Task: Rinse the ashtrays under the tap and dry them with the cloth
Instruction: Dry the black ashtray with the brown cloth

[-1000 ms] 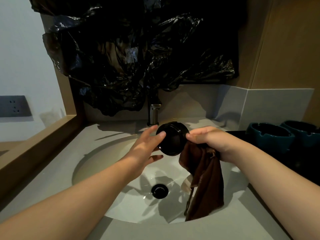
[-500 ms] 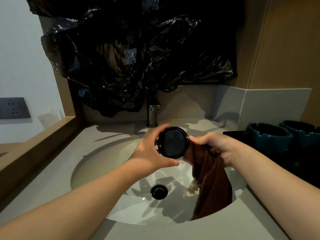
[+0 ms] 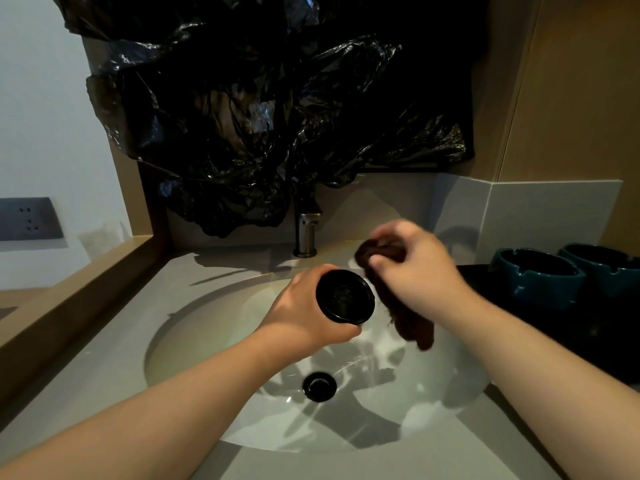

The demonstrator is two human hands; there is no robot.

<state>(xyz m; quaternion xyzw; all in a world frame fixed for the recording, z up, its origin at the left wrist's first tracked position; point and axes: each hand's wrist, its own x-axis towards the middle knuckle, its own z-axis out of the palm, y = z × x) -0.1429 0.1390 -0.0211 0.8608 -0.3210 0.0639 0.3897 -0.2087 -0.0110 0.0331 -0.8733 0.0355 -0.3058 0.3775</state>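
My left hand (image 3: 304, 306) grips a round black ashtray (image 3: 345, 296) above the white sink basin (image 3: 214, 327), its flat face turned toward me. Just to its right, my right hand (image 3: 412, 268) holds a bunched dark brown cloth (image 3: 405, 306), blurred with motion; part of the cloth hangs below the hand. The metal tap (image 3: 306, 233) stands behind the basin, and I see no water running from it. Two dark teal ashtrays (image 3: 536, 275) (image 3: 609, 265) sit on a black tray at the right.
A crumpled black plastic sheet (image 3: 263, 116) covers the wall above the tap. The black drain (image 3: 319, 386) lies at the basin's bottom. A wooden ledge (image 3: 79, 289) borders the grey counter on the left, and a wall socket (image 3: 29, 218) is further left.
My right hand has gathered the hanging cloth up and lifted it beside the ashtray. My left hand has taken the ashtray fully and turned it.
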